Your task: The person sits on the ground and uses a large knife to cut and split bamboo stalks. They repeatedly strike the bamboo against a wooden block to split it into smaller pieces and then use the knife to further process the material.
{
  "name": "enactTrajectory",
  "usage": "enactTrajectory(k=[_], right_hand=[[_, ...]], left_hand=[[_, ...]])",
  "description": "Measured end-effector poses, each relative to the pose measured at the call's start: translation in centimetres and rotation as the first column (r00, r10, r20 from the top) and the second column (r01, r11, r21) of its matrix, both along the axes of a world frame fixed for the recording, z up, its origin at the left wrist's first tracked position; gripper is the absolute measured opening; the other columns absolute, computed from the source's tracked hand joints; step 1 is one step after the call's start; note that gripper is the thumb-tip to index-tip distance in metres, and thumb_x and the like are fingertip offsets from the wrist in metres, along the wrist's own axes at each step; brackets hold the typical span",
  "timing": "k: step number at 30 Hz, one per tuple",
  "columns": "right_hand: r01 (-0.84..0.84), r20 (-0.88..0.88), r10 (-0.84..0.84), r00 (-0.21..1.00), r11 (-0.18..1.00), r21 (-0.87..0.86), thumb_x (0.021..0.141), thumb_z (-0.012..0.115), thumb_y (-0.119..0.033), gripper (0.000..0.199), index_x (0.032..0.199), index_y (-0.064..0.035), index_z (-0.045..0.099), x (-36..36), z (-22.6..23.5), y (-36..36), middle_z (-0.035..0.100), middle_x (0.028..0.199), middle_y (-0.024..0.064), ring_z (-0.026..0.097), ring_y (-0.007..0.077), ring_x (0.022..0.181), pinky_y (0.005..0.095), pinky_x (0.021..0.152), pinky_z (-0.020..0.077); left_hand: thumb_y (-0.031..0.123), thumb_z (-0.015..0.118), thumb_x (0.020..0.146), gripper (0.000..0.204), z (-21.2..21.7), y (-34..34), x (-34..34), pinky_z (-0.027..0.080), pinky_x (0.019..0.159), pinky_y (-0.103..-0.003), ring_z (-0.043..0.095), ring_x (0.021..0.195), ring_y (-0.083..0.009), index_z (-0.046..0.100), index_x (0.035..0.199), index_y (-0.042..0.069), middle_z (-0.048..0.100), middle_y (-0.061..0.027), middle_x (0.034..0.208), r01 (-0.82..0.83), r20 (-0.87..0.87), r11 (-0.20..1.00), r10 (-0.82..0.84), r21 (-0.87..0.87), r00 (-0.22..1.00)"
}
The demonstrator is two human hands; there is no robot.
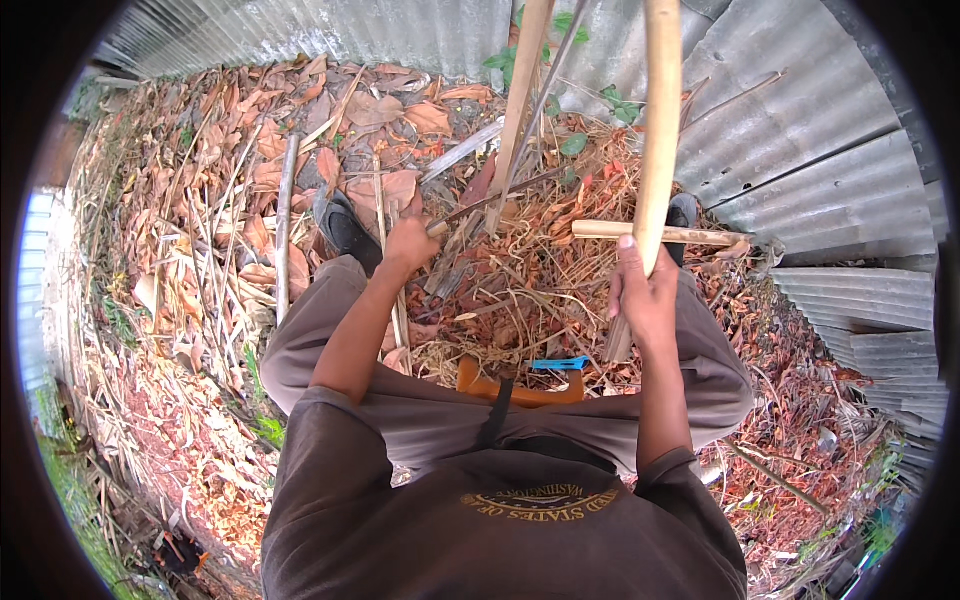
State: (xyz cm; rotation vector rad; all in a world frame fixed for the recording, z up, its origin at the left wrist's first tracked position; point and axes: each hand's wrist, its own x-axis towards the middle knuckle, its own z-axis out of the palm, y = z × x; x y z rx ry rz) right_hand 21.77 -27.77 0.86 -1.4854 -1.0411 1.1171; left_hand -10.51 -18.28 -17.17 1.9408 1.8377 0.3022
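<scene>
My left hand is closed round the short wooden handle of a knife. Its dark, narrow blade points up and to the right, near an upright split piece of wood. On the right, my right hand grips a thick, pale peeled pole, thumb laid along it. The pole rises past the top of the view. A shorter pale stick crosses behind the pole just above that hand; whether the two are joined I cannot tell.
Between my legs lie an orange tool with a dark strap over it and a small blue object. Dry leaves and wood shavings cover the ground. A grey stick lies left. Corrugated metal sheets stand at the back and right.
</scene>
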Motion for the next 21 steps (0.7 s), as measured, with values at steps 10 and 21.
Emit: enactTrajectory(k=[10,21], right_hand=[[-0.179,0.162,0.251,0.954,0.914,-0.363,0.093,0.06,-0.033,0.039,0.105,0.0047,0.058,-3.7,-17.3,-3.8,0.053,0.056,0.0054,0.054,0.0143,0.043,0.0295,0.04,0.0426],[-0.009,0.374,-0.02,0.927,0.997,0.074,0.092,0.061,-0.023,0.028,0.101,0.0028,0.053,-0.9,-16.5,-8.6,0.057,0.061,0.0098,0.056,0.0148,0.047,0.03,0.047,0.0471]], left_hand=[[0.025,0.069,0.073,0.03,0.1,0.5,-1.3,0.053,0.081,-0.044,0.066,0.084,-0.0393,0.071,0.098,0.008,0.067,-0.023,0.087,0.116,-0.091,0.993,-0.118,-0.033,0.989],[0.022,0.065,0.074,0.025,-1.2,0.1,-1.3,0.053,0.08,-0.045,0.066,0.083,-0.0381,0.071,0.092,0.006,0.068,-0.0227,0.087,-0.04,0.025,0.997,0.042,-0.061,0.999]])
